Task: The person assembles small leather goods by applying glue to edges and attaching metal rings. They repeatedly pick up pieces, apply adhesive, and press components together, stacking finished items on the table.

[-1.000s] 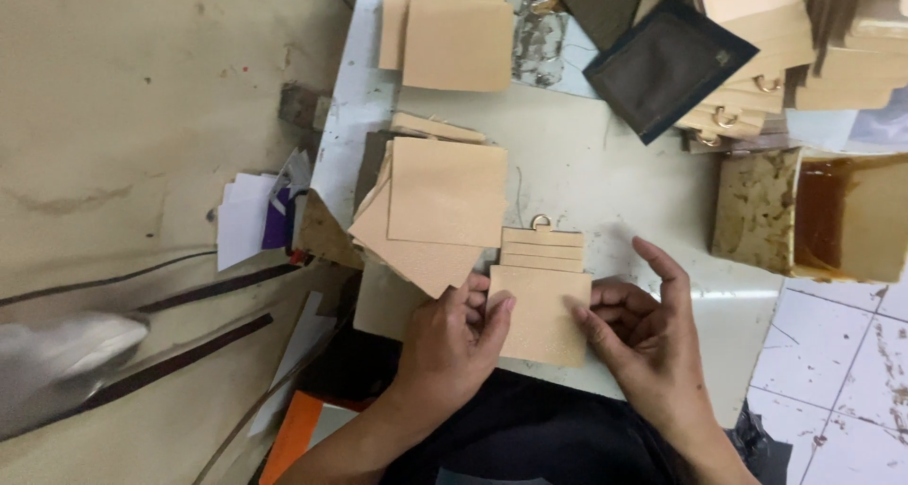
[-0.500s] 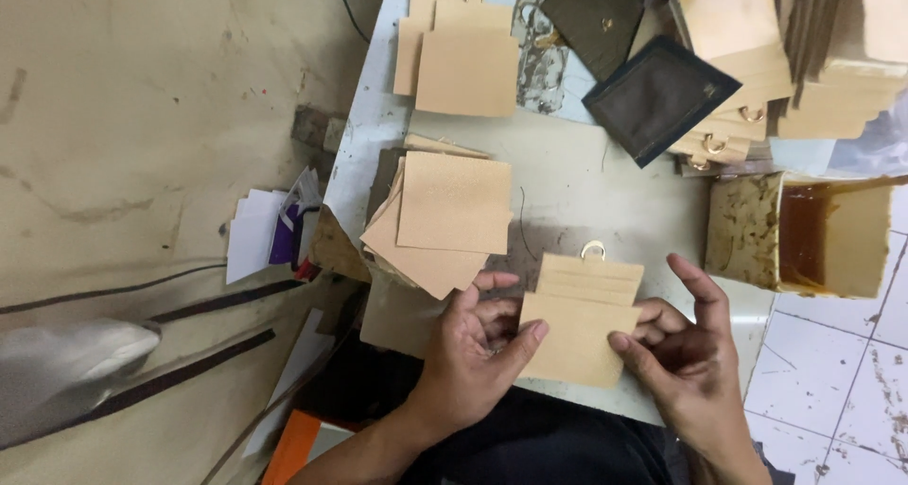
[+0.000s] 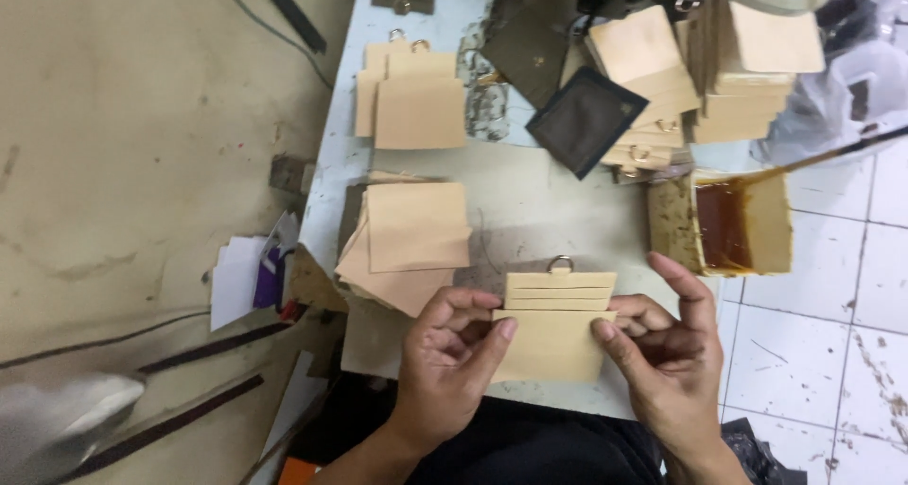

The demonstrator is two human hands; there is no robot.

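Both pinched on a tan card holder (image 3: 553, 338) at the table's (image 3: 530, 211) near edge: left hand (image 3: 449, 362), right hand (image 3: 662, 353). Just left, stacked tan pieces (image 3: 411, 234).

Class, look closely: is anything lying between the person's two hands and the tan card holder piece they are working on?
Nothing visible does. The left hand and right hand already grip the flat tan leather card holder piece with a metal ring by its side edges, thumbs on its face.

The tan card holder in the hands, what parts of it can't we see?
Head view:
- Tan card holder: its side edges, covered by the left hand and right hand.
- Its underside, facing the table.
- Metal ring: too small to show how it is fastened.
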